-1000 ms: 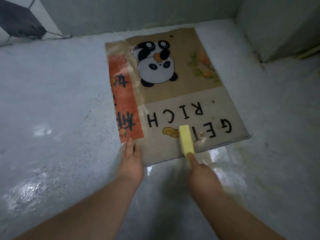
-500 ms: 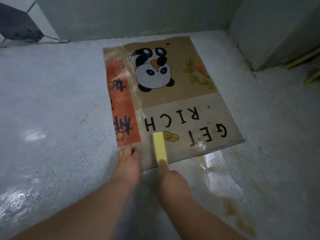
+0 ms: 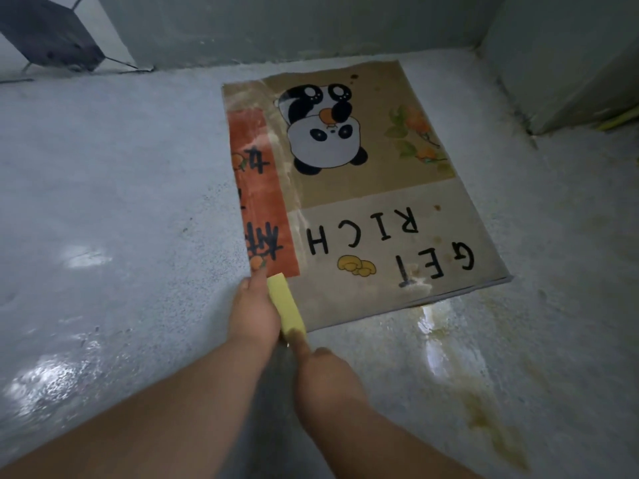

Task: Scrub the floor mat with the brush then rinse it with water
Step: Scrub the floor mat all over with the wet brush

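My right index finger lies straight along the back of the brush (image 3: 285, 302), and the rest of my right hand (image 3: 325, 373) is closed round its near end; blur hides how the other fingers sit. The brush is a yellow bar. It rests on the near left corner of the mat (image 3: 363, 299), pointing away from me, its far tip just short of the orange strip (image 3: 257, 188) that runs down the mat's left side. My left hand (image 3: 254, 312) is touching the brush on its left. It lies flat on that same corner, fingers close together, with the index fingertip reaching onto the bottom of the strip. I cannot tell whether the outer fingers rest on the mat or on the floor (image 3: 121, 236) beside it. The mat lies flat and slightly askew on the grey floor, with its far edge near the wall (image 3: 276, 25). Seen from my side its print is upside down: black lettering (image 3: 390, 243) across the near half and a panda (image 3: 325, 133) on the far half. The floor looks wet, with bright glare on my left and just off the mat's near edge. A yellowish stain (image 3: 484, 413) trails across the floor on my right, well apart from both hands.
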Demonstrator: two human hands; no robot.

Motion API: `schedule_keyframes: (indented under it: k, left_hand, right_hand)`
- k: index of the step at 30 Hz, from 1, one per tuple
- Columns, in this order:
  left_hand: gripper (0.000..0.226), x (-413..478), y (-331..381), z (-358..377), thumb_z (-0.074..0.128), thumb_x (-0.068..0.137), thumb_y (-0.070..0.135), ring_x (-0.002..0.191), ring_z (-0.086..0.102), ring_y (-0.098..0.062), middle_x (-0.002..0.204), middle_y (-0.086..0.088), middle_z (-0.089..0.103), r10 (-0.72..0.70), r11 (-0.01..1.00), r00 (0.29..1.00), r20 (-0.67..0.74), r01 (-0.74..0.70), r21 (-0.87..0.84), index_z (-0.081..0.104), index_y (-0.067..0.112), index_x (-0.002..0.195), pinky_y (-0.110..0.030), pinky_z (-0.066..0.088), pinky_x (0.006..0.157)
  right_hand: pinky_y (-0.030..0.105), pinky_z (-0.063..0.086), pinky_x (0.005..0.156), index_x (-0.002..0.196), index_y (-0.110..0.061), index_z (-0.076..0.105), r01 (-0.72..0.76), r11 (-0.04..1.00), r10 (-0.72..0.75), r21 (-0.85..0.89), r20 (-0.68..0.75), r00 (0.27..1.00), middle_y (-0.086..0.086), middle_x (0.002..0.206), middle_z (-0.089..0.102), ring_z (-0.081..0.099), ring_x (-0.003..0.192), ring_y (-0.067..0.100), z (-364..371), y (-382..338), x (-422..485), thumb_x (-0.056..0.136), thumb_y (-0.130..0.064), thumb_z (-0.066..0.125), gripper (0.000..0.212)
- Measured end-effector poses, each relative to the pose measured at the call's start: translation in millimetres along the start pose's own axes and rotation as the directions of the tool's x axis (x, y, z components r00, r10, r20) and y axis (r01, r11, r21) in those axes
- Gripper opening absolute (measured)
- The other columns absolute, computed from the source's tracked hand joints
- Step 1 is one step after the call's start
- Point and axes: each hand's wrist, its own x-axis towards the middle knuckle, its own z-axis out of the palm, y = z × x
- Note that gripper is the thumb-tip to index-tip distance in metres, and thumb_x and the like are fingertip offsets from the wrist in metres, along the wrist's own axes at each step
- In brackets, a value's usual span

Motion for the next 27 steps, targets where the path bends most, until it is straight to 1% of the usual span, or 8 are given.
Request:
schedule_keyframes:
  k: [2,6,8,11,14,20,24,27]
  left_hand:
    - [0.044,4,-6,-9,0.038,0.088,0.009,0.105,0.058,-0.029,0.113,-0.006,0.059,-0.114,0.990,0.992,-0.048,0.109,-0.090,0.053,0.021,0.128,-0.041,0.048,0.094]
    - [0.048,2,-14,-13,0.032,0.076,0.021,0.095,0.062,-0.025,0.105,-0.004,0.063,-0.110,0.986,0.994,0.001,0.109,-0.123,0.060,0.023,0.116,-0.041,0.051,0.089]
    - [0.049,0,-17,-10,0.030,0.073,0.021,0.091,0.064,-0.025,0.102,-0.005,0.064,-0.104,0.987,0.994,0.017,0.105,-0.118,0.061,0.026,0.111,-0.042,0.053,0.087]
    - [0.042,0,-15,-14,0.039,0.085,0.005,0.103,0.059,-0.031,0.114,-0.012,0.059,-0.112,0.988,0.993,-0.026,0.109,-0.110,0.059,0.016,0.119,-0.038,0.048,0.093]
    - [0.046,0,-13,-17,0.039,0.090,-0.002,0.117,0.052,-0.034,0.130,-0.018,0.050,-0.148,0.985,0.987,-0.056,0.142,-0.097,0.049,0.009,0.134,-0.035,0.040,0.099]
    - [0.038,-10,-4,0,0.055,0.084,0.014,0.116,0.055,-0.026,0.130,-0.007,0.056,0.097,0.995,0.995,0.024,-0.097,-0.021,0.064,0.034,0.114,-0.042,0.043,0.105]
    - [0.062,-21,1,11,0.045,0.088,-0.002,0.143,0.022,-0.022,0.156,-0.005,0.020,0.193,0.974,0.977,0.085,-0.201,0.100,0.031,0.009,0.147,-0.035,0.024,0.120]
    - [0.062,-25,7,15,0.041,0.093,0.001,0.146,0.013,-0.021,0.159,-0.001,0.006,0.229,0.955,0.954,0.191,-0.259,0.148,0.021,0.013,0.150,-0.033,0.018,0.121]
  right_hand:
    - [0.040,0.043,0.089,0.149,-0.037,0.015,-0.006,0.996,0.003,-0.086,-0.034,0.999,0.015,0.125,0.051,0.054,0.113,0.032,-13,17,6,0.103,-0.029,0.024,0.048]
    - [0.039,0.047,0.087,0.151,-0.042,0.007,-0.172,0.980,0.157,-0.099,-0.143,0.977,0.012,0.128,0.052,0.056,0.110,0.028,-46,47,16,0.100,-0.019,0.031,0.061]
    - [0.040,0.044,0.092,0.152,-0.038,0.005,-0.129,0.987,0.123,-0.091,-0.072,0.990,0.014,0.132,0.048,0.053,0.115,0.030,-30,16,10,0.101,-0.024,0.028,0.057]
    - [0.042,0.042,0.095,0.151,-0.035,0.010,0.015,0.999,-0.014,-0.028,0.033,0.999,0.017,0.129,0.047,0.052,0.116,0.032,13,-26,-3,0.103,-0.025,0.024,0.051]
    - [0.042,0.048,0.091,0.144,-0.036,0.025,-0.015,0.999,0.013,-0.041,-0.059,0.998,0.012,0.117,0.055,0.058,0.104,0.027,-4,-1,7,0.103,-0.038,0.022,0.041]
    - [0.040,0.050,0.089,0.150,-0.042,0.012,-0.160,0.987,0.153,-0.034,-0.153,0.976,0.012,0.120,0.056,0.059,0.105,0.026,-28,28,10,0.103,-0.026,0.026,0.051]
    - [0.037,0.046,0.085,0.148,-0.041,0.011,-0.021,0.997,0.014,-0.072,-0.105,0.994,0.014,0.118,0.054,0.057,0.104,0.028,-4,17,1,0.103,-0.029,0.026,0.050]
    - [0.035,0.053,0.081,0.145,-0.046,0.019,-0.166,0.985,0.154,-0.055,-0.181,0.971,0.006,0.101,0.059,0.061,0.090,0.021,-43,77,3,0.102,-0.029,0.027,0.047]
